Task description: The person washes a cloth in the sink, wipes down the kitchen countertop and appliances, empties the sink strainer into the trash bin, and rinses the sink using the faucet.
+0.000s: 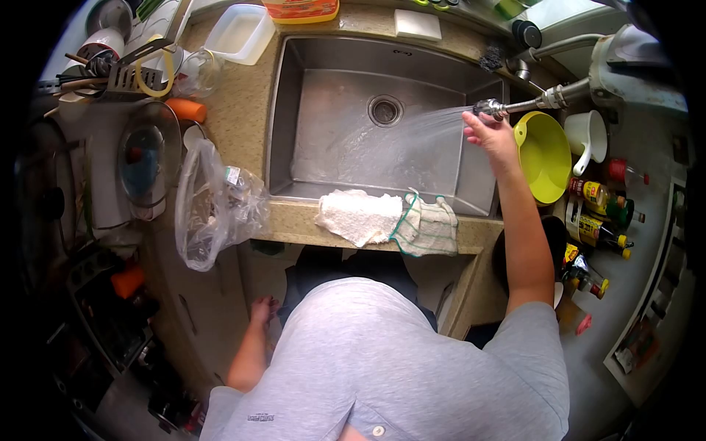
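Note:
My right hand [491, 138] is at the right side of the steel sink [323, 88], right by the metal tap nozzle [490, 109]. Its fingers are apart and partly bent beside the nozzle; whether they touch it I cannot tell. Water [419, 128] sprays leftward from the nozzle across the basin, past the drain [385, 110]. Down by my left side hangs my left hand [263, 309], loosely open, with nothing visible in it, near the cabinet front. A white cloth [360, 217] and a green-edged striped cloth [425, 226] lie over the sink's front edge.
Left of the sink are a clear plastic bag [220, 202], a glass lid [149, 154] and a plastic tub [240, 34]. On the right stand a yellow-green basin [544, 158], a white dipper [586, 140] and several bottles [599, 197]. A white block [418, 25] lies behind the sink.

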Demonstrator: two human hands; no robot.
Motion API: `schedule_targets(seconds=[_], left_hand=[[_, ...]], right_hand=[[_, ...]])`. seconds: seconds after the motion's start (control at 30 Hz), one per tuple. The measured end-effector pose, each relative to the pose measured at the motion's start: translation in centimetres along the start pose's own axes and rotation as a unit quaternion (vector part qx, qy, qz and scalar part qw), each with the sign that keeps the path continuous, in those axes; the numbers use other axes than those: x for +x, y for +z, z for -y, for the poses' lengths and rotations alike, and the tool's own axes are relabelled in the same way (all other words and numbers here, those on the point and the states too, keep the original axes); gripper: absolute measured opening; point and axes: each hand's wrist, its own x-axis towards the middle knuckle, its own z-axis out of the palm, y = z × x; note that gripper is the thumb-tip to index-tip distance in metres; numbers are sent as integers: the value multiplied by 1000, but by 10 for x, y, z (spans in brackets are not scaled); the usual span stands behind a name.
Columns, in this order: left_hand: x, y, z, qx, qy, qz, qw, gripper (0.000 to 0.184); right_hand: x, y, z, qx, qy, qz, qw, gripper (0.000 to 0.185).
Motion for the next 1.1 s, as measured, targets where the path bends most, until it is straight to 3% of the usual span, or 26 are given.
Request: schedule_targets(seconds=[0.1,0.17,0.3,0.37,0.43,0.57,0.63,0.67,0.73,0.87,0.97,1.1], left_hand=[[4,-2,5,3,3,0,1000,26],[9,-4,13,-1,1,4,1000,26],[1,-10,23,-24,-4,5,1000,28],[-9,-10,24,-40,-8,0,999,29],[-18,-14,30,-50,-20,-7,999,29],[-29,-15,49,-112,-35,-22,993,21],[-33,-11,59,-114,-36,-34,992,19],[-35,-10,63,-126,-45,-29,991,19],[-39,-4,66,-140,-57,-20,988,19],[-43,8,50,-119,-76,-9,990,17],[-31,6,46,-104,-73,-6,992,18],[-29,3,31,-90,-47,3,995,21]], right_hand=[[15,26,-68,-11,130,41,991,51],[15,69,-103,-87,158,129,975,52],[20,184,-167,-130,238,362,892,39],[15,238,-190,-176,187,443,859,37],[5,282,-207,-261,69,530,804,37],[2,331,-238,-248,2,551,796,38],[10,338,-244,-112,196,488,843,41],[17,336,-245,-114,198,488,842,41],[40,316,-243,-115,100,358,921,37],[114,232,-217,60,192,149,968,32],[144,158,-207,273,250,-19,929,33],[162,79,-213,466,242,-38,850,10]])
